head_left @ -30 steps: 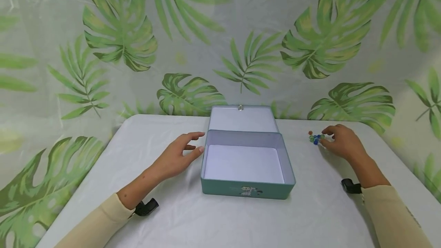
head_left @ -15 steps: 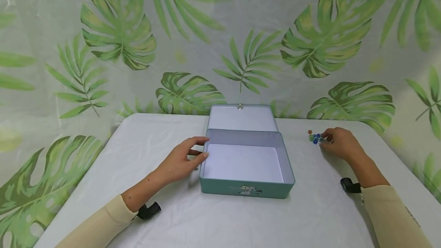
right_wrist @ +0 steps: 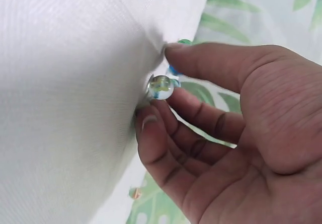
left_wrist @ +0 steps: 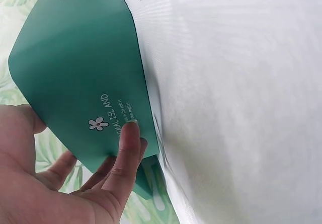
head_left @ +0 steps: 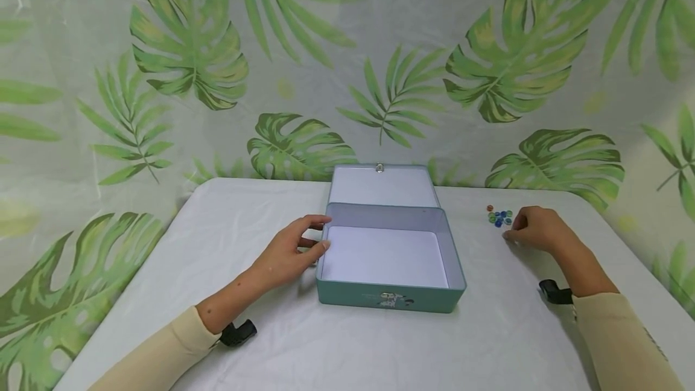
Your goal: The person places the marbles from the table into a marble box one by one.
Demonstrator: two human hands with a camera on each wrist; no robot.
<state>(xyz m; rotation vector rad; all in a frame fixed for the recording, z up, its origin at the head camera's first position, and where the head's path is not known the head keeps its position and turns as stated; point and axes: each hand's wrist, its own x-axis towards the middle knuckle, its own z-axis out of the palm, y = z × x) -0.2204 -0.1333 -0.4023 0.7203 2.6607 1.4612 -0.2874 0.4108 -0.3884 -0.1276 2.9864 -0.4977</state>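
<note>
In the head view, a green tin box (head_left: 391,299) stands with its lid (head_left: 382,186) folded back. My left hand (head_left: 288,256) grips its left wall, with fingertips over the rim. The left wrist view shows other fingers (left_wrist: 130,138) against the printed outer side. My right hand (head_left: 537,229) is bent down to the table beside a small group of glass marbles (head_left: 498,222). In the right wrist view, a clear marble (right_wrist: 162,87) appears between the parted thumb and fingers; a gap shows at the thumb. Whether a finger touches it I cannot tell.
A white cloth (head_left: 260,349) covers the table. Behind it hangs a leaf-patterned sheet (head_left: 391,29). An orange marble (head_left: 490,208) lies at the far side of the group, near the table's back edge. The box stands between the two hands.
My left hand has moved right and come onto the box's left rim. My right hand has drawn back slightly from the marbles, leaving more of them visible.
</note>
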